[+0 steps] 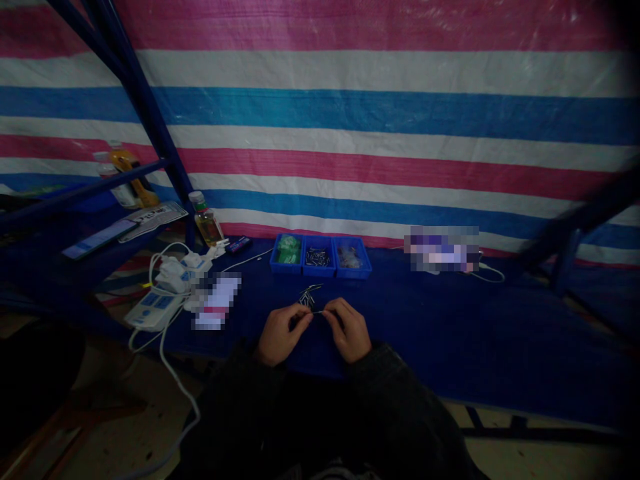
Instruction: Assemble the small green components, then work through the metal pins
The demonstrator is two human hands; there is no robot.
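Note:
My left hand [283, 333] and my right hand [349, 331] meet near the front of the blue table, thumbs and forefingers pinched. Between their fingertips is a small thin metallic piece [318, 312], with an end in each hand. Just beyond my left fingertips lies a small pile of thin dark and silvery pieces [309, 295]. Behind the pile stand three joined blue bins [320, 271]. A green bundle [289, 249] fills the left bin, small dark and silvery pieces [317, 257] lie in the middle one, and clear bagged items [349, 257] are in the right one.
At the left of the blue table [400, 333] are a white power strip [155, 310] with plugs and cables, a pixelated phone [219, 301] and a bottle [207, 220]. A pixelated device [443, 251] with a cable lies back right. Blue metal posts [155, 120] rise at the left.

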